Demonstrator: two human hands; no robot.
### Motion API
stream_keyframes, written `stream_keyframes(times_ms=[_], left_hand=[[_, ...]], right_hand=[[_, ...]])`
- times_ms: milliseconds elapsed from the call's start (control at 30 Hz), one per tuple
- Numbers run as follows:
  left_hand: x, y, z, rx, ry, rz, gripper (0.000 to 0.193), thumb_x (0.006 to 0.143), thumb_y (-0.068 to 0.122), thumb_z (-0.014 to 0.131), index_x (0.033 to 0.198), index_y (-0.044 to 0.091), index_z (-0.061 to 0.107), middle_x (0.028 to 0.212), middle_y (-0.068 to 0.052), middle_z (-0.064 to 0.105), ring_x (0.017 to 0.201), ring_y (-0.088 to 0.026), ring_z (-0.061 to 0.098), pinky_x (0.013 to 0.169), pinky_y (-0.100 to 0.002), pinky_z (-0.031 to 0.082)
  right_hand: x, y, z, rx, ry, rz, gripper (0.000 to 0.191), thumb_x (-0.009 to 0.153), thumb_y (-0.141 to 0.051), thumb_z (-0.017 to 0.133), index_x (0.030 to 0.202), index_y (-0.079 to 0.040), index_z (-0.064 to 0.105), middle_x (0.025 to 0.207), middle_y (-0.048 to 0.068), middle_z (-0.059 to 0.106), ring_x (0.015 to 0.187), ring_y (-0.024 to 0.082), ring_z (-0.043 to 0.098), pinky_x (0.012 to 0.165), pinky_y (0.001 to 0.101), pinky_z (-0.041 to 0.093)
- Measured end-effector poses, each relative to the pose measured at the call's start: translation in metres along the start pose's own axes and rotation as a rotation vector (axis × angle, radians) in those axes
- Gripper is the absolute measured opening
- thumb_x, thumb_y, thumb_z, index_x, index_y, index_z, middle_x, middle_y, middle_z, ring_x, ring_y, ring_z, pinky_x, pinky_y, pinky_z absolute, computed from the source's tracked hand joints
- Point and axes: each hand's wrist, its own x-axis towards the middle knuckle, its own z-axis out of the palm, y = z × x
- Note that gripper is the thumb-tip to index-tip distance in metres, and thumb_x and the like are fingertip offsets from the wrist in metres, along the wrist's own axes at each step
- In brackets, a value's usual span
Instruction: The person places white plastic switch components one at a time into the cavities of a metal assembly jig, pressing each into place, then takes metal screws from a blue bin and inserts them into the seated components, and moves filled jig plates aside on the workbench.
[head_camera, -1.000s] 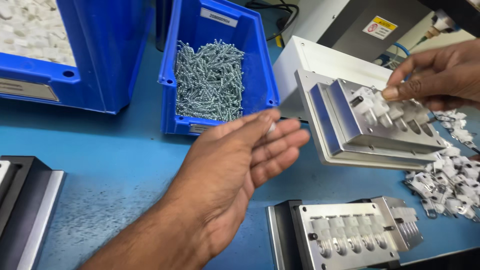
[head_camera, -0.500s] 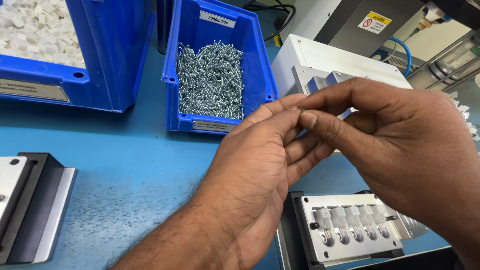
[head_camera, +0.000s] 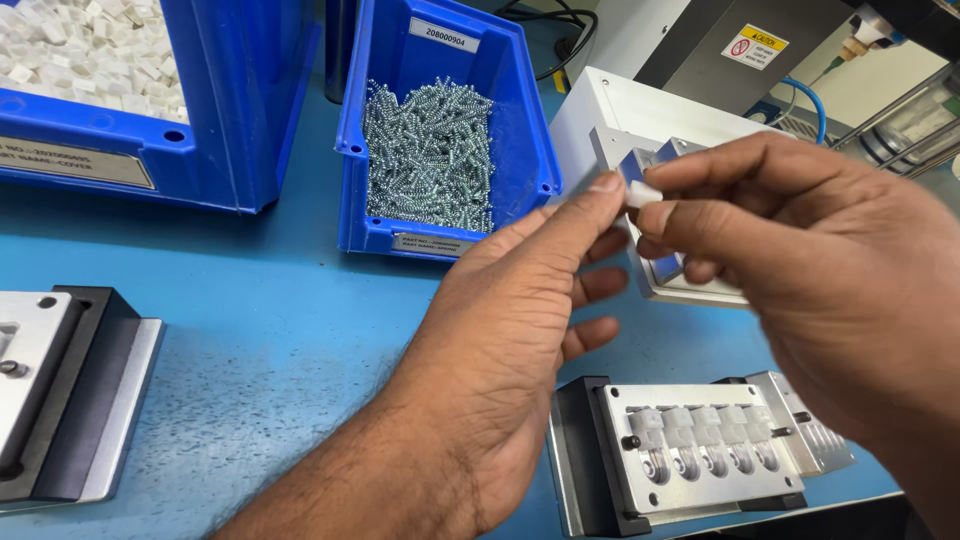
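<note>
My left hand (head_camera: 510, 330) and my right hand (head_camera: 800, 270) meet above the blue table. A small white plastic part (head_camera: 642, 193) is pinched between my right thumb and forefinger, and my left forefinger tip touches it. Behind the hands a tilted metal fixture (head_camera: 655, 260) on a white block is mostly hidden. Below them lies a second metal fixture (head_camera: 700, 450) with a row of several white parts seated in its slots.
A blue bin of silver screws (head_camera: 430, 150) stands at the back centre. A larger blue bin of white plastic parts (head_camera: 90, 60) is at the back left. Another metal fixture on a black base (head_camera: 60, 390) sits at the left edge. A grey machine (head_camera: 740, 40) stands behind.
My right hand came from the tilted fixture at the right to meet my left hand at the centre, and a white part now shows between the fingertips. The view has shifted slightly.
</note>
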Motion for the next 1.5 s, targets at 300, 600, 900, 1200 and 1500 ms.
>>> stream_keyframes(times_ms=[300, 600, 900, 1200, 1500], left_hand=[[0.005, -0.010, -0.007, 0.013, -0.036, 0.088, 0.039, 0.098, 0.037, 0.071, 0.124, 0.009, 0.078, 0.094, 0.002, 0.063, 0.090, -0.011, 0.052, 0.082, -0.031, 0.046], [0.008, -0.008, -0.018, 0.077, -0.113, 0.098, 0.043, 0.090, 0.038, 0.078, 0.121, 0.008, 0.078, 0.094, -0.002, 0.066, 0.090, -0.012, 0.053, 0.082, -0.033, 0.045], [0.004, -0.008, -0.018, 0.112, -0.020, 0.004, 0.040, 0.088, 0.041, 0.082, 0.116, 0.013, 0.080, 0.090, 0.001, 0.060, 0.087, -0.013, 0.050, 0.080, -0.031, 0.046], [-0.001, 0.000, -0.024, 0.097, 0.050, -0.035, 0.039, 0.090, 0.042, 0.079, 0.117, 0.013, 0.076, 0.093, 0.002, 0.062, 0.085, -0.011, 0.052, 0.078, -0.031, 0.048], [0.002, 0.001, -0.028, 0.084, 0.065, -0.026, 0.040, 0.090, 0.041, 0.078, 0.118, 0.013, 0.075, 0.093, 0.002, 0.061, 0.084, -0.012, 0.052, 0.078, -0.032, 0.047]], right_hand=[[-0.004, 0.003, -0.005, -0.165, -0.023, -0.055, 0.032, 0.095, -0.011, 0.072, 0.126, 0.000, 0.073, 0.101, 0.014, 0.076, 0.095, 0.017, 0.074, 0.081, 0.0315, 0.062], [-0.003, 0.008, -0.016, -0.037, -0.038, 0.207, 0.033, 0.100, -0.014, 0.068, 0.131, -0.003, 0.069, 0.105, 0.018, 0.079, 0.097, 0.023, 0.077, 0.077, 0.0359, 0.060], [0.036, 0.009, -0.055, -0.322, 0.174, 0.079, 0.027, 0.105, -0.014, 0.061, 0.127, -0.001, 0.066, 0.101, 0.014, 0.076, 0.091, 0.019, 0.075, 0.071, 0.0302, 0.059], [0.103, 0.045, -0.118, -0.448, 0.113, 0.326, 0.026, 0.107, -0.014, 0.061, 0.126, 0.000, 0.071, 0.097, 0.019, 0.076, 0.085, 0.021, 0.075, 0.061, 0.0278, 0.057], [0.135, 0.036, -0.120, -0.600, -0.046, 0.506, 0.026, 0.100, -0.015, 0.065, 0.123, -0.007, 0.075, 0.091, 0.018, 0.079, 0.078, 0.023, 0.077, 0.052, 0.0308, 0.053]])
